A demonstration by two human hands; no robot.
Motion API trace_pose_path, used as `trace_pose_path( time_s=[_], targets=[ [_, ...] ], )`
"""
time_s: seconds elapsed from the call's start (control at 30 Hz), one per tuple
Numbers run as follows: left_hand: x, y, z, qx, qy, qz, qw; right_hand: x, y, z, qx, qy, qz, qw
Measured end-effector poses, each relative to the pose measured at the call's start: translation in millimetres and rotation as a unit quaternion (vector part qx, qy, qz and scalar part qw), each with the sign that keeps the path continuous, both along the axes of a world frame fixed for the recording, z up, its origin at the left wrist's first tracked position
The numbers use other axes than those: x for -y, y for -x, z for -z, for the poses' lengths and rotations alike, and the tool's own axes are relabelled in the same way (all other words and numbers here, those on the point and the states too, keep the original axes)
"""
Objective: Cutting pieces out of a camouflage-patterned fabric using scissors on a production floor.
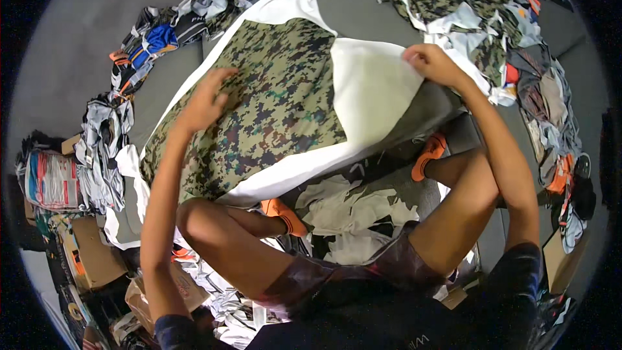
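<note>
A camouflage fabric piece (pixel 278 97) with white borders lies spread on the grey padded surface in front of me. It looks like part of a garment, but I cannot make out which kind. My left hand (pixel 206 100) is over its left side, fingers apart and holding nothing; whether it touches the cloth I cannot tell. At the right, my right hand (pixel 431 63) pinches the upper corner of a white fabric panel (pixel 372 87), which joins the camouflage section. The panel's lower right edge is lifted and a little blurred.
Cut scraps (pixel 353 210) lie between my legs. More camouflage and white pieces (pixel 447 0) are heaped at the far right. Mixed cloth piles (pixel 103 155) line the left rim. A cardboard box (pixel 94 253) and a brown paper bag (pixel 184 285) stand at the lower left.
</note>
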State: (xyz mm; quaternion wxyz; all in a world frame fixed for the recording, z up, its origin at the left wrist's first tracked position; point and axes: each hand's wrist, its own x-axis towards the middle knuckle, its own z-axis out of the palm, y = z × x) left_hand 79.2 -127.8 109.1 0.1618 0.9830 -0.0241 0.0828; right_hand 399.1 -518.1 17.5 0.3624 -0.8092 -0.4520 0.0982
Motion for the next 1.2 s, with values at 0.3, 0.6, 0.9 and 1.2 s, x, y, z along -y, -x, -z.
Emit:
trace_pose_path(
  time_s=[0.3, 0.6, 0.9, 1.2],
  targets=[
    [157.5, -23.0, 39.6, -0.049, 0.042, 0.135, 0.989, 43.5, 1.5, 27.3, 0.129, 0.102, 0.035, 0.986],
    [163.3, 33.0, 88.2, -0.02, 0.003, 0.051, 0.998, 57.4, 22.6, 25.9, -0.014, 0.083, 0.147, 0.986],
    [159.9, 23.0, 91.6, -0.023, 0.067, 0.041, 0.997, 40.4, -20.3, 54.2, 0.202, 0.118, 0.219, 0.947],
    [158.0, 26.8, 96.9, 0.006, 0.041, 0.08, 0.996, 18.3, 9.5, 24.1, 0.048, 0.051, 0.057, 0.996]
  ],
)
